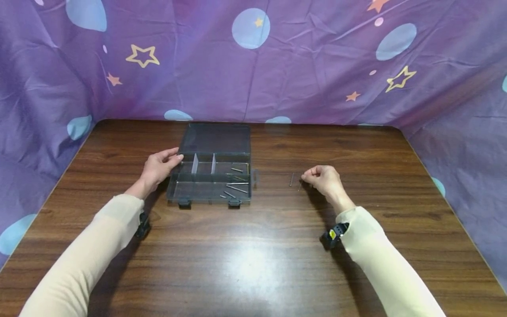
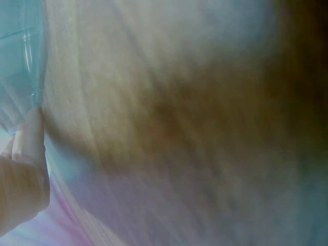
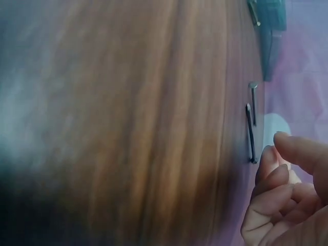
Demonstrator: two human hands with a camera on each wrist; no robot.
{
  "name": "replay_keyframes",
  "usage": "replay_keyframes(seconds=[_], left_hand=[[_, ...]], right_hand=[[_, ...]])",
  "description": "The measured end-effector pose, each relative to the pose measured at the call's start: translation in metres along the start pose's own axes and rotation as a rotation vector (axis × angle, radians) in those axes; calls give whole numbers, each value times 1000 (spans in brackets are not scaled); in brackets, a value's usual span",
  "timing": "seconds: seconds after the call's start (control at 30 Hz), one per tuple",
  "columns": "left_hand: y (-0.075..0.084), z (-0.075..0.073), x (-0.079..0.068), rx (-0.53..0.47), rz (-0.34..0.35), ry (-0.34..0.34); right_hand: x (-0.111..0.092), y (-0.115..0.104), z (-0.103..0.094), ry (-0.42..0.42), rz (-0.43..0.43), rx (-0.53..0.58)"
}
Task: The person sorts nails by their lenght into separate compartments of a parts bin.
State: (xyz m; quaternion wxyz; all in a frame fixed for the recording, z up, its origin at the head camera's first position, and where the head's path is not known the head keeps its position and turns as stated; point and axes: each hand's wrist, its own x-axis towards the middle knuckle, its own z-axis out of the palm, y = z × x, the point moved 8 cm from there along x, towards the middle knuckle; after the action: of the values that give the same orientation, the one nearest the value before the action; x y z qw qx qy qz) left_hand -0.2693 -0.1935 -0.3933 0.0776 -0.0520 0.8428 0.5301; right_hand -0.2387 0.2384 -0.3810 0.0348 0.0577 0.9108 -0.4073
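Note:
A clear grey plastic compartment box (image 1: pixel 211 190) lies on the table with its lid (image 1: pixel 218 137) folded back. My left hand (image 1: pixel 156 168) holds the box at its left edge near the hinge; in the left wrist view a finger (image 2: pixel 34 133) meets the plastic side. Several nails (image 1: pixel 237 188) of different lengths lie in the box's right part. To the right of the box, one nail (image 1: pixel 292 179) lies on the wood. My right hand (image 1: pixel 322 178) is at a second nail (image 3: pixel 250 133), thumb and forefinger curved and slightly apart, fingertips right beside its head.
Two thin dividers (image 1: pixel 214 164) stand in the back row of the box. Dark latches (image 1: pixel 234 203) hang at its front edge. The brown wooden table (image 1: pixel 253 251) has a purple patterned cloth (image 1: pixel 309 66) behind it and at both sides.

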Motion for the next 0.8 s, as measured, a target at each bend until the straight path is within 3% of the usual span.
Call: replay_keyframes(seconds=[0.23, 0.8], left_hand=[[-1, 1, 1, 1, -12, -7], [-3, 1, 2, 12, -9, -9]], right_hand=[[0, 4, 0, 4, -15, -95], [0, 1, 2, 28, -36, -180]])
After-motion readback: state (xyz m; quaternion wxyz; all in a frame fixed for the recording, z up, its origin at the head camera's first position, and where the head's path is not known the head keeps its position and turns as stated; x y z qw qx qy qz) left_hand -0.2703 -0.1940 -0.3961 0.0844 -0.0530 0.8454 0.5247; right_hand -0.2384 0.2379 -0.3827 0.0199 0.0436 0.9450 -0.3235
